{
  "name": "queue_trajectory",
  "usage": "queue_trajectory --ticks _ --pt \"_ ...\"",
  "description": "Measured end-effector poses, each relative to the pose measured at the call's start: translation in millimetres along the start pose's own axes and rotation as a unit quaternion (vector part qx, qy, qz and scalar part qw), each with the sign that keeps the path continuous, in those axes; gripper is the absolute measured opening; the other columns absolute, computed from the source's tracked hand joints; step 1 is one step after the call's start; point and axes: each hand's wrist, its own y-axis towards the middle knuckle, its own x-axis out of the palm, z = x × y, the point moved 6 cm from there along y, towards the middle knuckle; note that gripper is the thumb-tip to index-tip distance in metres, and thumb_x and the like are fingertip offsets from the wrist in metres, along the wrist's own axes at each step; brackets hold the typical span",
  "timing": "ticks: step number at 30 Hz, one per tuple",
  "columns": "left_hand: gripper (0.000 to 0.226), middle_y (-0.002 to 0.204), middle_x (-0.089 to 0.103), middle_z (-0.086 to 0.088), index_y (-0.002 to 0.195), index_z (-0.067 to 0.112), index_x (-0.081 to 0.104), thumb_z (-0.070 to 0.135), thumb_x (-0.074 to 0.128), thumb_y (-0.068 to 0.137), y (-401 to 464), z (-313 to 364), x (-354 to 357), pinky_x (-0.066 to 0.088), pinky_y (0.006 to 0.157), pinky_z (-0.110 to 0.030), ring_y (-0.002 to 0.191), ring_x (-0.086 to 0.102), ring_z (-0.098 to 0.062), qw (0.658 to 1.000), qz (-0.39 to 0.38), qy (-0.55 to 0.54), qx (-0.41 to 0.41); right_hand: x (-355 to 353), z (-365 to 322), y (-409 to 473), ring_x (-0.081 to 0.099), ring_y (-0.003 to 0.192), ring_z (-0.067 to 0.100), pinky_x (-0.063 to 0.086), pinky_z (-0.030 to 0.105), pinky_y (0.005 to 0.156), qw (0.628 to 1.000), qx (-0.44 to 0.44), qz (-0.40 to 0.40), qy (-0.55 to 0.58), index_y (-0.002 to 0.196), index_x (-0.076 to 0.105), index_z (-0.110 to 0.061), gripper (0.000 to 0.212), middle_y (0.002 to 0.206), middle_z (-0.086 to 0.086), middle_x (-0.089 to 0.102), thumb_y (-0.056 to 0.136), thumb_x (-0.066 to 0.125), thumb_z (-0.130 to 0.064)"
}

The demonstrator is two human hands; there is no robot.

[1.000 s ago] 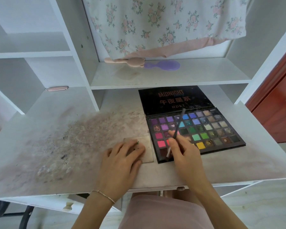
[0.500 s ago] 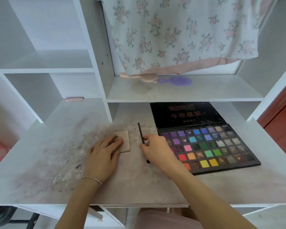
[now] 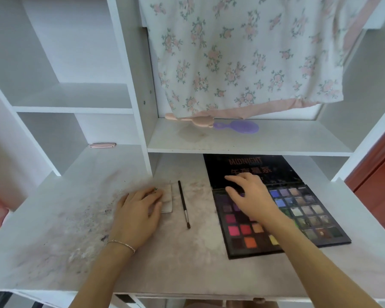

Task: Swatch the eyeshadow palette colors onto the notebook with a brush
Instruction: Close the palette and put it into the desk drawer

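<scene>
Half the notebook hides under the left hand.

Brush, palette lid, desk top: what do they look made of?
Brush: slim black handle, likely plastic or lacquered wood; paler band near the tip looks like a metal ferrule. Palette lid: matte black with printed lettering, probably card. Desk: white laminate board, smooth, stained with powder.
</scene>
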Motion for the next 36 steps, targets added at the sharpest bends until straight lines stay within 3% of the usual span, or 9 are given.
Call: queue_trajectory --ticks 6,9,16,20,24,27,29,33,36 --pt "0.028 0.109 0.066 -0.013 0.094 0.010 0.073 0.022 0.056 0.076 5 39 -27 0.036 0.096 -0.055 0.105 0.060 -0.034 0.994 0.110 -0.003 0.026 3 44 -13 0.026 0.125 0.021 0.022 0.030 0.106 0.990 0.008 -0.086 -0.108 0.136 0.037 -0.033 0.044 0.137 0.003 0.035 0.094 0.035 -0.046" --pt "0.025 0.115 0.062 -0.016 0.097 0.009 0.071 0.017 0.061 0.076 2 64 -31 0.038 0.093 -0.047 0.104 0.058 -0.035 0.987 0.145 -0.036 0.064 2 41 -22 0.027 0.121 0.017 0.024 0.028 0.104 0.988 -0.009 -0.101 -0.119 0.138 0.035 -0.033 0.047 0.132 0.000 0.036 0.093 0.031 -0.049" --pt "0.044 0.140 0.041 0.000 0.134 0.017 0.045 0.025 0.052 0.091 -8 111 21 0.013 0.101 -0.009 0.129 0.033 -0.011 0.985 -0.014 -0.146 0.090 1 18 -72 0.024 0.122 0.015 0.024 0.031 0.101 0.981 -0.030 -0.126 -0.143 0.139 0.027 -0.039 0.053 0.133 -0.005 0.031 0.090 0.023 -0.059" --pt "0.051 0.150 0.029 -0.001 0.142 0.017 0.032 0.030 0.044 0.095 -1 116 48 0.009 0.105 -0.014 0.137 0.023 -0.014 0.985 -0.102 -0.119 0.070 -13 19 -88 0.030 0.120 0.008 0.028 0.027 0.099 0.994 -0.022 -0.108 -0.025 0.136 0.035 -0.034 0.048 0.133 -0.008 0.040 0.092 0.034 -0.050" --pt "0.056 0.149 0.029 -0.009 0.143 0.012 0.028 0.039 0.038 0.095 6 109 66 0.019 0.110 -0.029 0.137 0.022 -0.022 0.990 -0.142 -0.013 0.017 -47 64 -74 0.031 0.128 0.019 0.026 0.033 0.105 0.994 0.106 0.014 0.024 0.134 0.042 -0.018 0.044 0.137 0.006 0.044 0.093 0.045 -0.032" --pt "0.062 0.149 0.029 -0.011 0.143 0.011 0.026 0.047 0.035 0.094 6 109 73 0.020 0.110 -0.032 0.138 0.020 -0.024 0.988 -0.154 0.007 -0.007 -52 98 -63 0.033 0.130 0.030 0.026 0.037 0.109 0.979 0.206 0.010 0.013 0.137 0.037 -0.008 0.049 0.140 0.016 0.041 0.093 0.046 -0.026" --pt "0.066 0.150 0.029 -0.010 0.144 0.011 0.023 0.050 0.035 0.093 6 112 76 0.019 0.110 -0.033 0.138 0.020 -0.025 0.988 -0.155 -0.013 -0.011 -50 107 -60 0.041 0.125 0.031 0.032 0.041 0.106 0.970 0.229 0.021 0.078 0.134 0.041 -0.005 0.046 0.136 0.017 0.047 0.091 0.048 -0.021" --pt "0.068 0.151 0.028 -0.006 0.144 0.013 0.024 0.050 0.042 0.090 6 108 75 0.019 0.110 -0.033 0.138 0.020 -0.026 0.987 -0.148 -0.049 -0.038 -57 115 -57 0.054 0.103 0.023 0.042 0.033 0.093 0.918 0.294 0.095 0.250 0.125 0.050 -0.001 0.038 0.125 0.017 0.056 0.089 0.053 -0.011" --pt "0.068 0.151 0.027 -0.005 0.144 0.013 0.025 0.046 0.047 0.089 3 106 74 0.018 0.110 -0.033 0.138 0.018 -0.026 0.987 -0.138 -0.073 -0.049 -59 126 -57 0.048 0.117 0.027 0.038 0.032 0.096 0.861 0.358 0.118 0.341 0.131 0.042 0.002 0.047 0.133 0.017 0.048 0.088 0.056 -0.010"
